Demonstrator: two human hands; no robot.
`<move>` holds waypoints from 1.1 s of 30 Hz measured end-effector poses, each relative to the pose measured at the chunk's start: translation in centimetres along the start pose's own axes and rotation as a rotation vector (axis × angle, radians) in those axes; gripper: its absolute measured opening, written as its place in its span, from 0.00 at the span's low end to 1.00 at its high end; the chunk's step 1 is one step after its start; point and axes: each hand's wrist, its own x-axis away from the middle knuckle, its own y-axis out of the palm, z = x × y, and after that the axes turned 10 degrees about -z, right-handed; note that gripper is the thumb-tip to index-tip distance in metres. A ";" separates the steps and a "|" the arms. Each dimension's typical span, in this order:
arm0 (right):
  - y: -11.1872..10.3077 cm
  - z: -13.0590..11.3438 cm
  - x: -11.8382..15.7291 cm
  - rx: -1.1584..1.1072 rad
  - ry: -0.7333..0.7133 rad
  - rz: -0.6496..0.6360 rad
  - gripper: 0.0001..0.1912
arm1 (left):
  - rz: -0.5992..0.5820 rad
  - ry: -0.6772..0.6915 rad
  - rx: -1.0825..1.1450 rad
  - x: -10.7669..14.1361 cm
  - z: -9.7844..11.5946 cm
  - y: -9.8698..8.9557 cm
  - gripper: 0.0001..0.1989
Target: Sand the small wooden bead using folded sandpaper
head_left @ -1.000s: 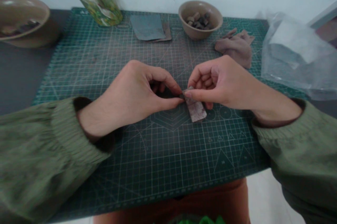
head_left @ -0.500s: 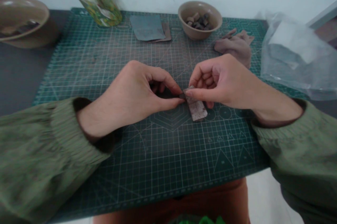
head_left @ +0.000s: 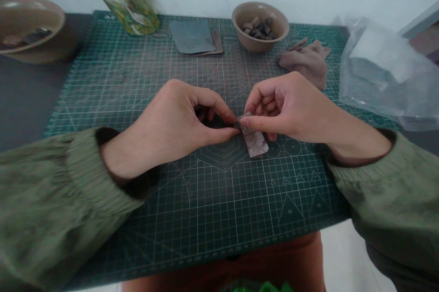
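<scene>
Hardly anything has moved in this last moment: the two hands are in almost the same spot, close together over the mat. The left hand [head_left: 171,123] is pinched narrow, with its thumb and first finger around a tiny dark piece [head_left: 236,124]. The right hand [head_left: 288,109] is pinched narrow too, and its fingertips [head_left: 244,121] hold the top of a small flat strip with a pale, speckled pink face [head_left: 254,143]. The tiny piece meets the strip's top end, but the fingers hide just how.

The strip hangs just above a big green grid cutting mat [head_left: 222,200] — it may be touching, but that is hard to tell. Farther up the mat sit a flat gray sheet [head_left: 191,36] on a brown sheet [head_left: 217,44], a round tan bowl [head_left: 254,43] of small dark chunks [head_left: 258,28], and a soft, crumpled pinkish-gray cloth [head_left: 305,61]. A clear plastic bag [head_left: 387,72] lies at the right edge.
</scene>
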 end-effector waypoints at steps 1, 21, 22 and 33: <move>0.0 0.0 0.0 0.000 -0.004 -0.003 0.13 | 0.002 -0.002 -0.001 0.0 0.0 0.0 0.09; -0.1 0.1 0.0 -0.006 0.009 -0.020 0.15 | -0.010 -0.020 -0.009 0.0 -0.2 0.0 0.11; -0.1 0.1 0.0 -0.006 0.008 -0.031 0.14 | -0.012 -0.019 -0.006 0.0 -0.1 0.0 0.10; -0.1 0.1 0.1 -0.021 -0.001 -0.047 0.15 | -0.018 -0.025 -0.024 0.0 -0.1 -0.1 0.10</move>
